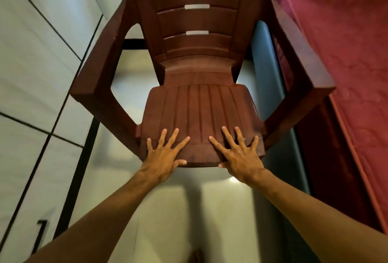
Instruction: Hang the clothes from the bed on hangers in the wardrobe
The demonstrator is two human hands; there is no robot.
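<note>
A brown plastic armchair [197, 103] stands in front of me on the pale floor, its seat facing me. My left hand [165, 153] lies flat on the front left of the seat with fingers spread. My right hand [239, 153] lies flat on the front right of the seat, fingers spread too. Both thumbs reach the seat's front edge. The bed [344, 57] with a red cover runs along the right side. White wardrobe doors [35, 78] fill the left side. No clothes or hangers are in view.
A dark handle [41, 233] sits low on the wardrobe door at the lower left. A narrow strip of glossy floor [168, 210] lies between wardrobe and bed. A blue-grey panel [266, 78] runs beside the bed, behind the chair's right arm.
</note>
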